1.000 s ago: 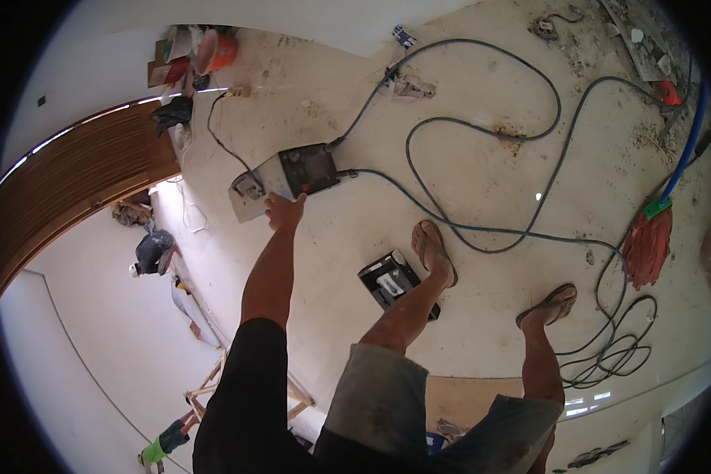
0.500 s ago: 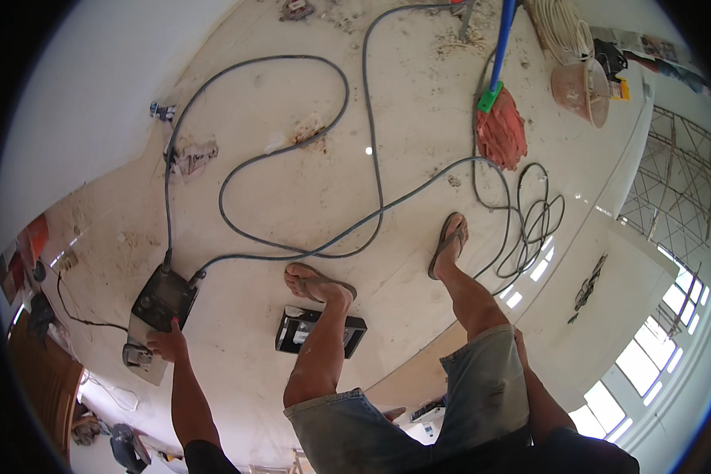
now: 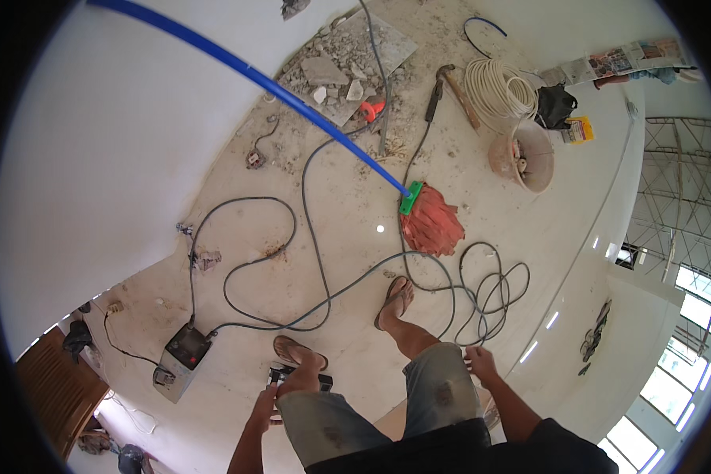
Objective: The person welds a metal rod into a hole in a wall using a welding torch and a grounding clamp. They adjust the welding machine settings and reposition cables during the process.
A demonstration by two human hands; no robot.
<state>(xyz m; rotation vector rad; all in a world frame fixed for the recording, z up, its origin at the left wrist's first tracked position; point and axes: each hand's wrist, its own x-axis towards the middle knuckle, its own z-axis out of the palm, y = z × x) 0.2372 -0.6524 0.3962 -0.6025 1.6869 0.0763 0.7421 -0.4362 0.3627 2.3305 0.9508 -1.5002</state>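
- a person's left hand (image 3: 265,404) reaches down beside the left knee at the lower centre of the frame, fingertips close to a black case (image 3: 325,382); whether they touch or grip it cannot be told.
- the case lies on the pale floor at lower centre, behind the left shin and just below the left sandal (image 3: 299,352), partly hidden by the leg.
- it looks stiff and boxy, likely of modest weight; the sound hold would be by two opposite side walls, kept level, as its smooth faces may slip in dusty fingers.
- the right hand (image 3: 482,363) hangs beside the right knee, right of lower centre, fingers apart and loosely bent, with nothing visible in them.
- nearest it, just above, sits a coiled cable (image 3: 479,304), probably bendy but springy, best taken with several loops bunched together.
- a grey machine with a dark front (image 3: 183,359) stands at lower left, two cables at its front end; it looks heavy and calls for a hold on its body, not its leads.
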